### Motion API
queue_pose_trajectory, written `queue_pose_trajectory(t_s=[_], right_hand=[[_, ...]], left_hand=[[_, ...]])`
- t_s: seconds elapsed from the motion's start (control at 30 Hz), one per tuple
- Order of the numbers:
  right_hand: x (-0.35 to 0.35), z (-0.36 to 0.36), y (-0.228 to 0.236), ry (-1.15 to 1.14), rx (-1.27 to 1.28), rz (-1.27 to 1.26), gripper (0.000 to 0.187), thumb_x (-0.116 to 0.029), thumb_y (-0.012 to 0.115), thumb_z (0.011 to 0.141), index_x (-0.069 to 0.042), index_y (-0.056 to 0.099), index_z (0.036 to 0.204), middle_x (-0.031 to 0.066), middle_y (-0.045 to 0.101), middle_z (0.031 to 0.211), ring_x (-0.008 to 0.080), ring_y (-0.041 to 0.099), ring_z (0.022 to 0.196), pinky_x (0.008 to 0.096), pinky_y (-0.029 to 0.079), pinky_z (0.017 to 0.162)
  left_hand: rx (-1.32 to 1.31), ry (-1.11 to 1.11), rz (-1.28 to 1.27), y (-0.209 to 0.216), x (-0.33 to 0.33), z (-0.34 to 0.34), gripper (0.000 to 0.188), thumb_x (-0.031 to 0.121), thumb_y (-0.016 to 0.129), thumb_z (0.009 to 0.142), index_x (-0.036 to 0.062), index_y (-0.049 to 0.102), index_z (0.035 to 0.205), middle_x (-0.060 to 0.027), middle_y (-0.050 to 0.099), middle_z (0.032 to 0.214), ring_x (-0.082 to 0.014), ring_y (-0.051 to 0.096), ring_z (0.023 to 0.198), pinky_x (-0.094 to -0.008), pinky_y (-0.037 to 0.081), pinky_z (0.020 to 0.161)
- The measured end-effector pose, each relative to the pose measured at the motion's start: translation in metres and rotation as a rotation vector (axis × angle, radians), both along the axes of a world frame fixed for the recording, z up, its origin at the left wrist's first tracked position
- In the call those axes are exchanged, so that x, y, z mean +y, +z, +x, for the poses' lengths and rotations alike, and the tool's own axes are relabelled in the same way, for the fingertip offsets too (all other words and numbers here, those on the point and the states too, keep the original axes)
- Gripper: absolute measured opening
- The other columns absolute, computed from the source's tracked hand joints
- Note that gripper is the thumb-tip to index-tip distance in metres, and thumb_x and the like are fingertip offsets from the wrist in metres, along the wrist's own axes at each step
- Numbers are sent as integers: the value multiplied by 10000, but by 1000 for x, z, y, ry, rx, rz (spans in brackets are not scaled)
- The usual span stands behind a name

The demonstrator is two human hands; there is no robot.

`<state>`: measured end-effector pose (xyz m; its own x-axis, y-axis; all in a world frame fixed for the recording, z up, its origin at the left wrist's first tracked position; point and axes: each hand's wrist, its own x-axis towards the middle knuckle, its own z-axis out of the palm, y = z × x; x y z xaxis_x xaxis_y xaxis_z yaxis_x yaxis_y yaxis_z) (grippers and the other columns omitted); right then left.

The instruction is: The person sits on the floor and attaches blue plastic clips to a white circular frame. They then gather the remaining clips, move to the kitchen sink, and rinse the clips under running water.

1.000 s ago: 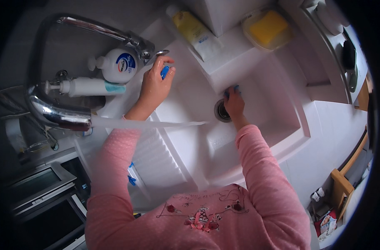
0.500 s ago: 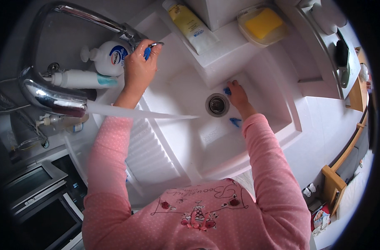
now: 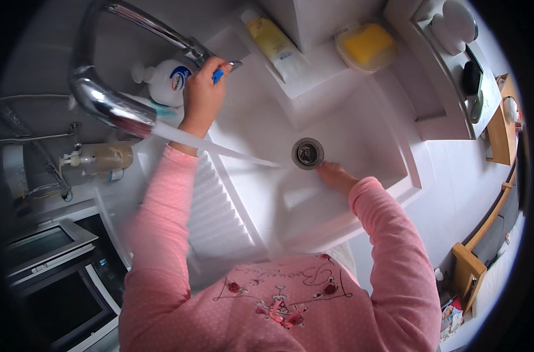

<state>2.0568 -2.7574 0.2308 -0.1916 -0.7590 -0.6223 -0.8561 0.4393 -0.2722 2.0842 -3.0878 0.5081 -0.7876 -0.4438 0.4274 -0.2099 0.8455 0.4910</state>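
Note:
My left hand (image 3: 205, 97) is closed at the chrome tap lever (image 3: 235, 65) at the top of the sink. A small blue piece that looks like a plastic clip (image 3: 218, 75) pokes out between its fingers. From the tap spout (image 3: 139, 121) a stream of water (image 3: 217, 149) runs into the white sink (image 3: 255, 126). Low in the basin, beside the round metal drain (image 3: 307, 154), my right hand (image 3: 335, 176) reaches down with its fingers drawn together. What those fingers hold is hidden.
Behind the tap stands a white pump bottle (image 3: 166, 82). A yellow-and-white tube (image 3: 271, 44) and a yellow sponge in a clear dish (image 3: 368, 46) sit on the ledge. Left of the basin is a ribbed washboard (image 3: 220, 202); a amber pump bottle (image 3: 106, 158) lies past it.
My right hand has moved nearer in the basin, from beyond the drain to where a loose blue clip lay. No blue shows there now. The left hand stays by the lever; water still runs.

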Motion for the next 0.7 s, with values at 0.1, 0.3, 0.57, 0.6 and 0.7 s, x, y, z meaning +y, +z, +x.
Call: queue_pose_trajectory(t_s=[0.1, 0.3, 0.57, 0.6, 0.7], right_hand=[[-2, 16, 7, 170, 30, 50, 347, -113, 643, 788, -83, 594, 1130, 169, 613, 1139, 300, 633, 1043, 400, 530, 838], [-8, 7, 12, -1, -36, 42, 180, -130, 639, 782, -71, 712, 935, 159, 683, 1051, 293, 666, 974, 382, 535, 818], [-115, 21, 140, -1209, -1395, -639, 276, -265, 646, 834, -41, 637, 995, 73, 641, 851, 150, 585, 742, 310, 472, 671], [-126, 30, 145, -1264, -1401, -723, 291, -275, 648, 840, -32, 630, 999, 78, 644, 850, 152, 587, 749, 308, 474, 688], [-151, 50, 163, -1285, -1143, -950, 350, -325, 631, 879, -4, 607, 1016, 106, 643, 922, 174, 603, 786, 321, 482, 743]], left_hand=[[-82, 7, 42, 6, -2, 2, 129, 171, 645, 884, 47, 638, 918, -152, 661, 816, -345, 636, 736, -365, 484, 662], [-7, 178, 580, 8, 29, 20, 202, 215, 657, 906, 61, 630, 1033, -37, 588, 672, -122, 554, 569, -297, 478, 541], [120, 263, 1810, -93, 112, 92, 301, 330, 610, 936, 119, 589, 1150, -9, 613, 1073, -153, 577, 1008, -317, 485, 840], [136, 322, 1895, -84, 126, 85, 316, 352, 595, 942, 118, 589, 1154, -1, 614, 1097, -157, 573, 1038, -310, 471, 870], [438, 382, 1962, -101, 135, 77, 355, 423, 538, 957, 124, 588, 1142, -11, 601, 1134, -167, 573, 1047, -318, 465, 903]])
